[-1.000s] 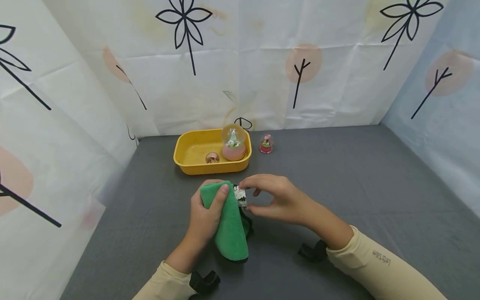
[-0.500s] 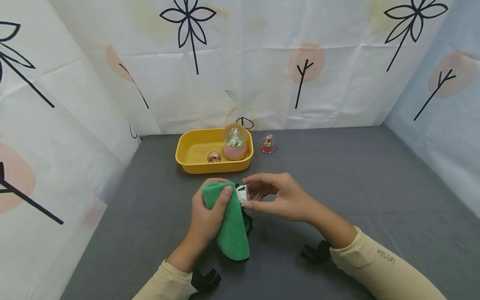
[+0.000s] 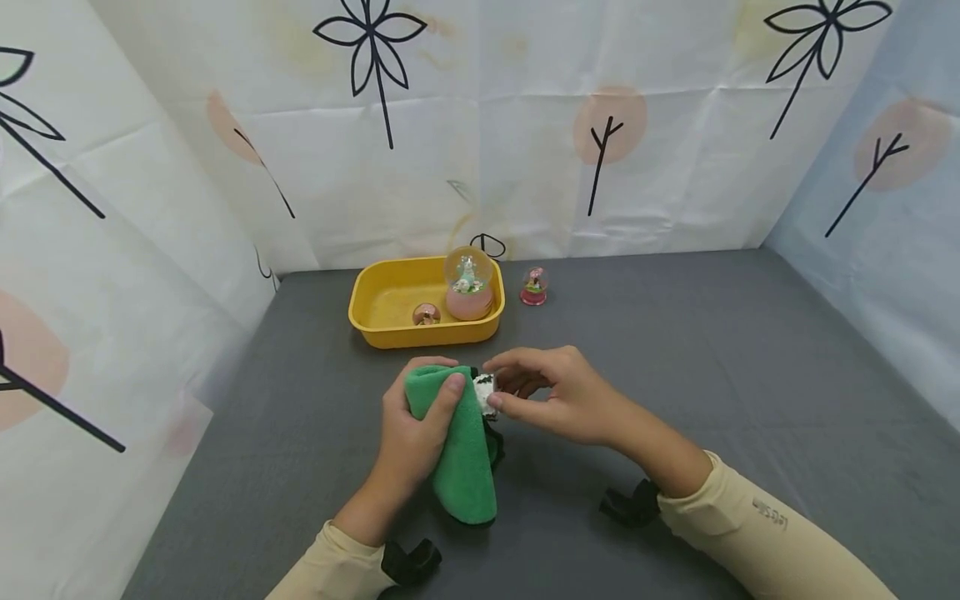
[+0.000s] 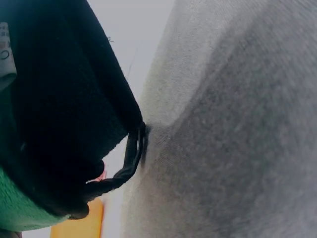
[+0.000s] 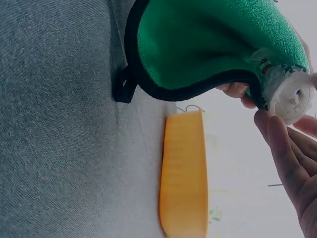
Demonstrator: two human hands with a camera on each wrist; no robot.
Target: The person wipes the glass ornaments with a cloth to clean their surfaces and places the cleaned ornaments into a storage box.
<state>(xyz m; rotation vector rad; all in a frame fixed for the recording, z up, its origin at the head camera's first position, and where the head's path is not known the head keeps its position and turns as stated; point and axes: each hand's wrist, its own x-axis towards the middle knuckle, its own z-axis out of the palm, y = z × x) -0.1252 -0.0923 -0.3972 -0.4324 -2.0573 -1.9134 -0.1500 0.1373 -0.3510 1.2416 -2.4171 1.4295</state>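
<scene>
My left hand [image 3: 420,425] grips a folded green cloth [image 3: 459,450] with a dark edging, thumb laid along its near face. The cloth wraps one end of a small snow globe [image 3: 484,392] with a white base. My right hand [image 3: 566,396] pinches that base between thumb and fingers, at the cloth's right side. In the right wrist view, the round pale underside of the base [image 5: 291,101] faces the camera, and a bit of clear dome shows against the cloth. The left wrist view holds mostly the dark side of the cloth [image 4: 69,99] and its hanging loop [image 4: 131,158].
Behind the hands stands a yellow tray [image 3: 390,336]. In it are a large snow globe with a pink base [image 3: 469,302] and a small round globe [image 3: 426,314]. Another small globe with a red base [image 3: 533,287] stands right of the tray on the grey tabletop [image 3: 712,350].
The right fingers have shifted around the white base, which has turned, showing a different part of its side. The left hand and cloth stay nearly where they were.
</scene>
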